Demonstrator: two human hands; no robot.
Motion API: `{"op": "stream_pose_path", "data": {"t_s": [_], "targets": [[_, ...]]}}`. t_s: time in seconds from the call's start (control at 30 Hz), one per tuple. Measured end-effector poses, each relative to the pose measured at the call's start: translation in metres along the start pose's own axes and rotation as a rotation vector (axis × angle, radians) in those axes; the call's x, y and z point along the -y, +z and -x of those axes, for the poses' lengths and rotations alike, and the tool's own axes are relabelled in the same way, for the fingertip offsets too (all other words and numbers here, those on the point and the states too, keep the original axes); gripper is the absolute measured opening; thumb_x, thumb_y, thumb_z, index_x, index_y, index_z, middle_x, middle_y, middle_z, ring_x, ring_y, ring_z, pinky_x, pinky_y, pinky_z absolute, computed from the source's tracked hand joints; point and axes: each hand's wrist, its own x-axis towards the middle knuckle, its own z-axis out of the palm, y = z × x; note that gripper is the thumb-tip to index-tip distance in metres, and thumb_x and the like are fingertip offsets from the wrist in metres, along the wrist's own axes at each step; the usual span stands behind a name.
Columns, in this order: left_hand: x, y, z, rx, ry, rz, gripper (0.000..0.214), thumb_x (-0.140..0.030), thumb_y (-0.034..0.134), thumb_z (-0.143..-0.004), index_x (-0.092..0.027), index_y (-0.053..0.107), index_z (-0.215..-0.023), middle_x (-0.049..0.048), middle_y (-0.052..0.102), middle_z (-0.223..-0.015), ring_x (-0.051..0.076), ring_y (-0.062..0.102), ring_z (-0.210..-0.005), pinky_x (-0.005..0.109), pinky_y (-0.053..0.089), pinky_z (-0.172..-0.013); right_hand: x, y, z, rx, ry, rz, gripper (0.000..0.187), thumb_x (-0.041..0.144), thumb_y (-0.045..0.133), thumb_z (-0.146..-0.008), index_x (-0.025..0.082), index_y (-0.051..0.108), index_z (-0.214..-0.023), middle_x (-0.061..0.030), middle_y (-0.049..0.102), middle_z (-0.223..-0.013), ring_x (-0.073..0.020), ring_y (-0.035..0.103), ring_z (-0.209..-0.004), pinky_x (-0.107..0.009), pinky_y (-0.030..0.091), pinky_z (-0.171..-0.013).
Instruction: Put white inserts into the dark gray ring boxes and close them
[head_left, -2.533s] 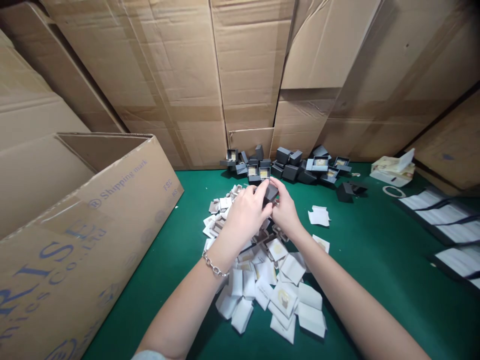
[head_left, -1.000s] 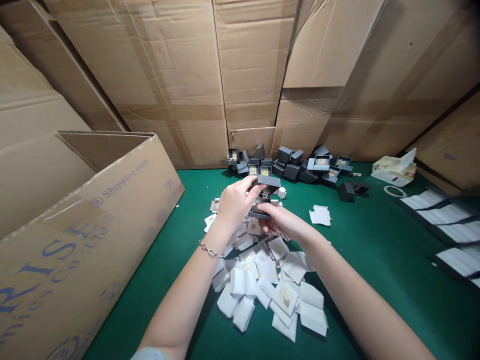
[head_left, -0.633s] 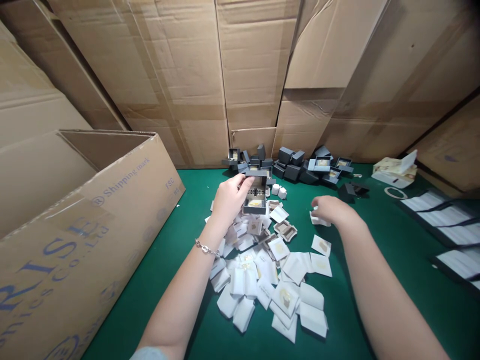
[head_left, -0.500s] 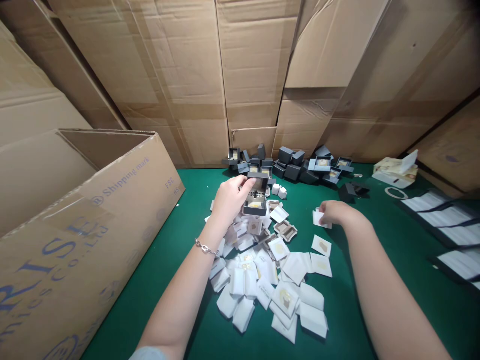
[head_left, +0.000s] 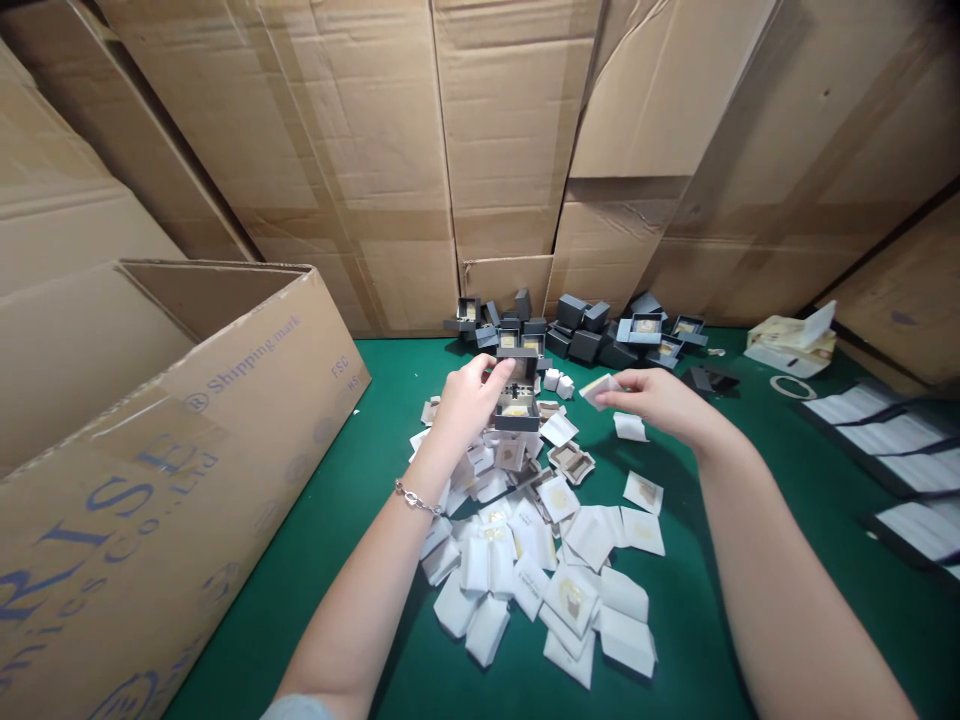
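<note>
My left hand [head_left: 472,396] pinches the raised lid of a small black jewelry box [head_left: 517,422], holding it open over the pile of white pieces. Its pale insert faces me. To the right, my right hand [head_left: 652,398] has a folded white card [head_left: 600,389] between thumb and fingers, lifted above the table. Below that hand, another white card [head_left: 630,427] lies on the green surface. Many white folded cards and liners [head_left: 525,530] are heaped in front of me, some with yellowish patches. Two small white cubes [head_left: 559,382] sit just right of the box.
Dark small boxes [head_left: 589,345], some open, are piled along the back cardboard wall [head_left: 517,130]. A large open carton [head_left: 247,420] stands at the left. On the right are dark trays with white strips [head_left: 870,435], a white ring [head_left: 792,387] and a cream packet [head_left: 795,340].
My right hand has lifted a white card off the table and moved it left and toward the box, leaving another card behind. My left hand and its box have shifted slightly right.
</note>
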Motion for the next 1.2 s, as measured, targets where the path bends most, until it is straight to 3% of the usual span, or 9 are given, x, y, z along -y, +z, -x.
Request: {"op": "stream_pose_path", "data": {"t_s": [0.13,0.3,0.5,0.67,0.87,1.1,1.2], "targets": [[0.002,0.009,0.0,0.073,-0.064,0.109,0.042,-0.061,0.035,-0.087,-0.021,0.046,-0.077,-0.0057,0.043,-0.053,0.012,0.044,-0.05,0.022,0.03,-0.052,0.029,0.015,0.013,-0.058,-0.119,-0.433,0.035,0.042,0.073,-0.062,0.015,0.073,-0.085,-0.0025,0.064,-0.067,-0.0093,0.045,-0.051,-0.024,0.036,-0.049],[0.0,0.016,0.002,0.014,0.055,0.057,0.032,-0.05,0.036,-0.092,-0.022,0.042,-0.078,-0.003,0.049,-0.065,0.013,0.048,-0.063,0.023,0.033,-0.059,0.049,0.038,0.019,0.006,-0.174,-0.707,0.032,0.035,0.077,-0.059,0.015,0.069,-0.083,-0.0036,0.067,-0.076,-0.0143,0.058,-0.066,-0.029,0.048,-0.064],[-0.002,0.019,0.005,-0.03,0.101,0.118,0.031,-0.051,0.036,-0.092,-0.022,0.045,-0.09,-0.0027,0.049,-0.065,0.014,0.048,-0.062,0.023,0.032,-0.059,0.057,0.049,0.023,-0.093,-0.189,-0.509,0.025,0.035,0.07,-0.064,0.015,0.07,-0.079,-0.0025,0.066,-0.071,-0.0147,0.055,-0.065,-0.027,0.042,-0.061],[-0.001,0.024,0.005,-0.036,0.099,0.17,0.029,-0.047,0.039,-0.091,-0.022,0.049,-0.105,-0.0025,0.055,-0.068,0.014,0.049,-0.059,0.023,0.032,-0.058,0.059,0.054,0.023,-0.194,-0.3,-0.201,0.015,0.032,0.064,-0.069,0.018,0.069,-0.068,-0.0016,0.062,-0.075,-0.0135,0.053,-0.065,-0.027,0.039,-0.062],[0.0,0.026,0.007,0.001,0.129,0.177,0.038,-0.055,0.042,-0.088,-0.022,0.05,-0.105,-0.0016,0.058,-0.077,0.012,0.048,-0.059,0.023,0.035,-0.059,0.056,0.059,0.021,-0.28,-0.33,-0.006,0.015,0.024,0.06,-0.073,0.019,0.066,-0.06,-0.0025,0.06,-0.079,-0.0125,0.053,-0.064,-0.026,0.039,-0.06],[0.002,0.032,0.004,0.071,0.147,0.393,0.033,-0.049,0.047,-0.088,-0.022,0.047,-0.109,0.0051,0.062,-0.103,0.019,0.058,-0.097,0.029,0.042,-0.082,0.057,0.06,0.021,-0.247,-0.294,0.034,0.017,0.017,0.056,-0.073,0.018,0.065,-0.059,-0.0038,0.063,-0.085,-0.0133,0.056,-0.069,-0.025,0.039,-0.063],[0.004,0.036,0.002,0.117,0.144,0.528,0.033,-0.048,0.048,-0.088,-0.021,0.046,-0.108,0.0064,0.06,-0.105,0.02,0.058,-0.099,0.031,0.044,-0.085,0.057,0.06,0.021,-0.246,-0.302,0.044,0.015,0.015,0.056,-0.072,0.018,0.066,-0.061,-0.0032,0.063,-0.081,-0.0133,0.056,-0.068,-0.024,0.039,-0.064]]}}
